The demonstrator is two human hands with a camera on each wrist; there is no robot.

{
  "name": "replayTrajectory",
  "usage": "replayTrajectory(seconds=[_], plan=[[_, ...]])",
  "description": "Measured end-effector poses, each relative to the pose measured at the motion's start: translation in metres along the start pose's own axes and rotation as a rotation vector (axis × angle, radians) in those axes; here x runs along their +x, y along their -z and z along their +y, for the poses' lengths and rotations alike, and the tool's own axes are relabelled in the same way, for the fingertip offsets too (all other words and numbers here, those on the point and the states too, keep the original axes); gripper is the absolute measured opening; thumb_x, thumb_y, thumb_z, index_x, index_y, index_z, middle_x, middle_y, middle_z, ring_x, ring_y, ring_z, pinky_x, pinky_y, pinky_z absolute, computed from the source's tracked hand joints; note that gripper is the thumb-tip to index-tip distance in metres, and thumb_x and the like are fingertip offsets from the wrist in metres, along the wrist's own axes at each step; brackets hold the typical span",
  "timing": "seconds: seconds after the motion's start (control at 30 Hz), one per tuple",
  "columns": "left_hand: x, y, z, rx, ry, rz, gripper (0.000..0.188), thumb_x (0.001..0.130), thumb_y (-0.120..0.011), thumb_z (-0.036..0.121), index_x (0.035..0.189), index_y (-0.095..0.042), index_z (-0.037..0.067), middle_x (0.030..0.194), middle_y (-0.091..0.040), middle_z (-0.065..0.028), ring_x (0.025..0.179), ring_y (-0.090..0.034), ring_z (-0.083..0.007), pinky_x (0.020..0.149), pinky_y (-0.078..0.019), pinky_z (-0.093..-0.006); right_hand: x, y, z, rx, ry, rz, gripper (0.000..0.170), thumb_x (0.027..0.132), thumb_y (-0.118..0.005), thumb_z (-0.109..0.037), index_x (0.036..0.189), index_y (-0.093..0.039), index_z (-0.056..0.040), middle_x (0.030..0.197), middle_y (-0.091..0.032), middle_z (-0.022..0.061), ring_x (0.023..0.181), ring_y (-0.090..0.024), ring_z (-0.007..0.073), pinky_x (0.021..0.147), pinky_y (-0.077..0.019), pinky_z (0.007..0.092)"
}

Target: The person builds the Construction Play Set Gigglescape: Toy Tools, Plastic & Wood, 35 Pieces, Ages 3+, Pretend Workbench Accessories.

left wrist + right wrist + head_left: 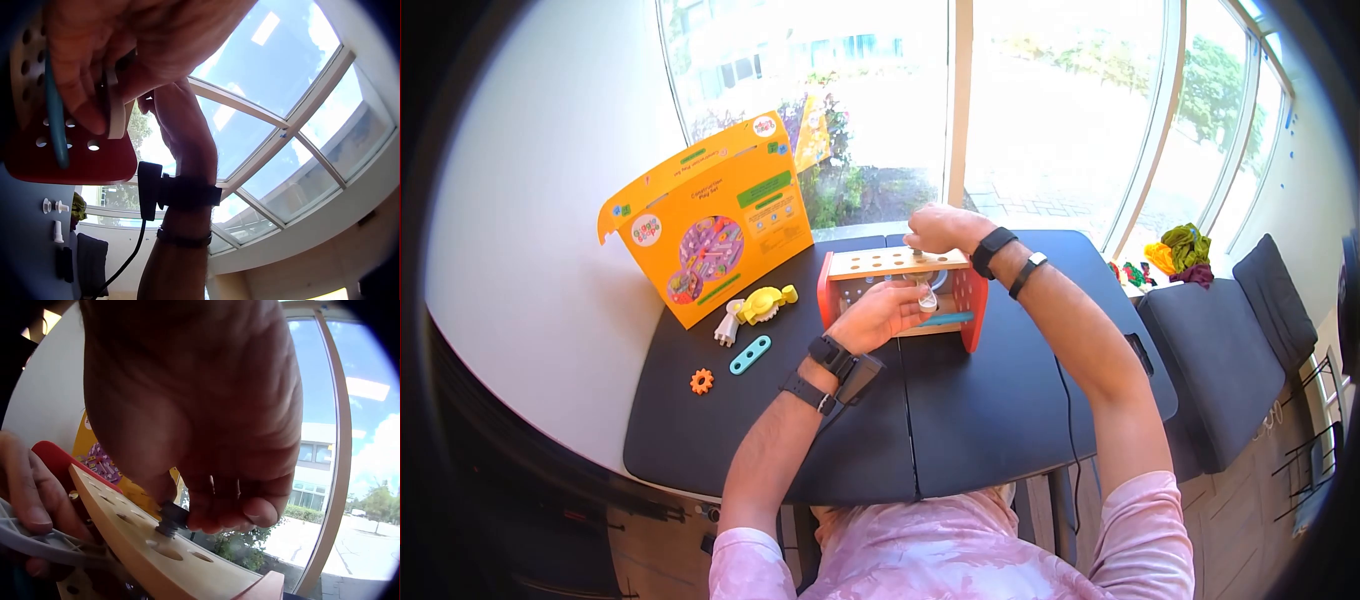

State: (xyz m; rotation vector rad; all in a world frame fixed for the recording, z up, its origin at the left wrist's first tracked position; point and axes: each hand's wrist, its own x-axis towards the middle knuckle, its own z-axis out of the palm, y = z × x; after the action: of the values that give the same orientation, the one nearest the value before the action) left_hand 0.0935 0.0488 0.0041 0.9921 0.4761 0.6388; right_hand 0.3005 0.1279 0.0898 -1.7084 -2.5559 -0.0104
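A toy workbench [870, 265] with a pale wooden top full of holes and red end panels [977, 305] stands on the dark table. Above its top, my right hand [945, 229] pinches a dark grey plastic screw [169, 524] between thumb and fingers, its threaded end at a hole in the wood. My left hand [875, 318] reaches to the front of the workbench, below the top. It grips a curved, light grey plastic piece [47, 545], ribbed on one side, close under the board's edge. A teal strip [55, 112] runs across the workbench beside the left fingers.
An orange toy box [730, 215] stands at the back left. Before it lie a yellow toy piece [766, 304], a white piece [728, 325], a teal three-hole strip [750, 355] and an orange gear [701, 381]. White pieces [58, 231] lie beyond the red panel. Windows rise behind.
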Motion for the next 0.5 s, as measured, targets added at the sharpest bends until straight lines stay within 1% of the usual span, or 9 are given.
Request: replayTrajectory(seconds=[0.07, 0.17, 0.2, 0.3, 0.4, 0.5], plan=[[0.0, 0.0, 0.0, 0.004, -0.004, 0.004, 0.021, 0.112, -0.069, 0.012, 0.131, -0.066, 0.005, 0.113, -0.073, -0.0022, 0.104, -0.074, -0.0135, 0.097, -0.0622, -0.0319, -0.009, 0.004, -0.007, 0.056, -0.067, -0.026, 0.054, 0.105, -0.057, -0.048, 0.114, -0.085, -0.0029, 0.112, -0.08, 0.0272, 0.111, -0.076, 0.0459, 0.096, -0.06, 0.0521], [-0.001, -0.001, 0.0, 0.008, -0.008, 0.021, 0.021, 0.112, -0.07, 0.013, 0.13, -0.067, 0.005, 0.113, -0.073, -0.0028, 0.104, -0.074, -0.0139, 0.097, -0.0625, -0.0318, -0.016, 0.016, -0.011, 0.123, -0.168, -0.115, 0.06, 0.107, -0.054, -0.055, 0.12, -0.084, -0.0046, 0.117, -0.081, 0.0259, 0.11, -0.076, 0.0462, 0.097, -0.0598, 0.0518], [-0.001, -0.001, 0.0, 0.007, -0.006, 0.021, 0.021, 0.111, -0.07, 0.013, 0.13, -0.067, 0.005, 0.113, -0.073, -0.0031, 0.104, -0.075, -0.0141, 0.097, -0.0626, -0.0317, -0.02, 0.019, -0.011, 0.16, -0.158, -0.124, 0.068, 0.106, -0.05, -0.061, 0.12, -0.084, -0.0037, 0.116, -0.081, 0.0267, 0.11, -0.076, 0.0455, 0.097, -0.0595, 0.0528], [-0.001, -0.001, 0.0, 0.009, -0.004, 0.02, 0.021, 0.111, -0.07, 0.013, 0.129, -0.067, 0.004, 0.113, -0.074, -0.0039, 0.104, -0.075, -0.0148, 0.097, -0.0627, -0.0317, -0.014, 0.021, -0.006, 0.127, -0.202, -0.209, 0.073, 0.104, -0.051, -0.064, 0.131, -0.08, -0.0031, 0.135, -0.077, 0.0264, 0.126, -0.073, 0.0452, 0.108, -0.0576, 0.051], [-0.004, -0.003, 0.002, 0.022, -0.007, 0.025, 0.021, 0.111, -0.071, 0.013, 0.129, -0.067, 0.002, 0.114, -0.074, -0.0046, 0.105, -0.075, -0.0153, 0.097, -0.0626, -0.0318, -0.025, 0.036, -0.02, 0.084, -0.292, -0.187, 0.072, 0.103, -0.053, -0.064, 0.13, -0.081, -0.0025, 0.136, -0.077, 0.0265, 0.127, -0.073, 0.0448, 0.108, -0.0577, 0.0512], [-0.005, -0.006, 0.003, 0.03, -0.008, 0.021, 0.022, 0.11, -0.071, 0.013, 0.129, -0.068, 0.002, 0.114, -0.075, -0.0048, 0.105, -0.075, -0.0157, 0.097, -0.0626, -0.032, -0.023, 0.029, -0.014, 0.113, -0.205, -0.107, 0.074, 0.103, -0.055, -0.066, 0.129, -0.081, -0.002, 0.135, -0.077, 0.0266, 0.127, -0.073, 0.0444, 0.108, -0.058, 0.0516]])
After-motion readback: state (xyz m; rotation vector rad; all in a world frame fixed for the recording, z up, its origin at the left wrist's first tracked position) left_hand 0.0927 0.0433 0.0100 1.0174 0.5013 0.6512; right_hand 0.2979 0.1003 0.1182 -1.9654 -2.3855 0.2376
